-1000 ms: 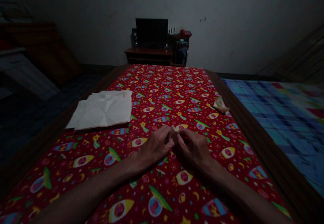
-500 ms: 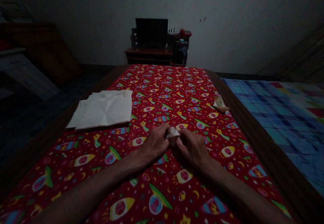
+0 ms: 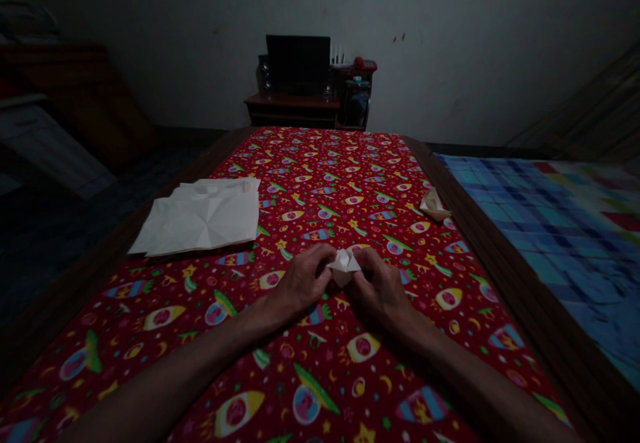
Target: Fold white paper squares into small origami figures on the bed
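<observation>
My left hand (image 3: 301, 283) and my right hand (image 3: 381, 288) rest close together on a red patterned cloth (image 3: 320, 336). Between their fingertips they pinch a small folded white paper piece (image 3: 343, 266), held just above the cloth. Both hands have their fingers curled round the paper's sides. Only the paper's top shows; the rest is hidden by the fingers.
A stack of creased white paper sheets (image 3: 200, 217) lies on the cloth to the left. A small folded beige paper shape (image 3: 433, 205) sits near the right edge. A blue checked mat (image 3: 550, 229) lies to the right. A cabinet with a dark screen (image 3: 299, 63) stands at the far wall.
The folded paper has come further out from between my fingers and shows more, opened wider. Both hands stay in nearly the same spot.
</observation>
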Demonstrator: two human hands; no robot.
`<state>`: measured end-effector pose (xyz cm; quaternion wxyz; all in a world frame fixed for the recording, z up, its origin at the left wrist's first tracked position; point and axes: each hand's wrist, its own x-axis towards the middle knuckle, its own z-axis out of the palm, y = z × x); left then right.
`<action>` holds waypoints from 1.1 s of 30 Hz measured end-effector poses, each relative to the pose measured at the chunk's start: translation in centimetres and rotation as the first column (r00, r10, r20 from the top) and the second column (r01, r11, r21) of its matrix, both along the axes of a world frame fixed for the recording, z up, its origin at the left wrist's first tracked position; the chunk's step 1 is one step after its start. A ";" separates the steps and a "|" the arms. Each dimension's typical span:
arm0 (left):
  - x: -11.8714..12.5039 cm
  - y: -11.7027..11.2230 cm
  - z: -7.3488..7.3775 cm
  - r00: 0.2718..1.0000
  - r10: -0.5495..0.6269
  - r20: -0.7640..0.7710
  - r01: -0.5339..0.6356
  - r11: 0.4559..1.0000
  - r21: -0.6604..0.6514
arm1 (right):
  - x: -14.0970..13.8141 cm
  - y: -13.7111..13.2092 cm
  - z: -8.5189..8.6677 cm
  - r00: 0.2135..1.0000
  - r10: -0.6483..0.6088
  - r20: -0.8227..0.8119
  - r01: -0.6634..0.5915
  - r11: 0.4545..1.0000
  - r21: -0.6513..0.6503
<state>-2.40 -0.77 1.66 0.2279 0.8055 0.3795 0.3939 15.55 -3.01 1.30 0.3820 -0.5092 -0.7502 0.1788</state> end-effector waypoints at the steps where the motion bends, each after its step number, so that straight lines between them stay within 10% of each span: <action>1: 0.0 0.0 -0.1 1.000 -0.005 0.023 0.005 1.000 -0.003 | 0.0 0.0 0.0 1.000 -0.007 -0.015 0.007 1.000 -0.009; 11: -0.5 0.3 -0.5 0.971 0.102 -0.215 -0.088 0.993 0.076 | 0.4 0.1 -0.2 0.907 -0.080 0.414 0.001 0.982 0.187; 25: -0.6 0.4 -0.5 0.929 -0.013 -0.369 0.056 0.993 0.107 | 0.3 0.1 0.2 0.788 -0.222 0.574 -0.040 0.912 0.408; 33: -0.6 0.1 -0.1 0.926 -0.053 -0.374 0.095 0.991 0.096 | 0.3 0.3 0.1 0.885 -0.155 0.439 -0.023 0.927 0.373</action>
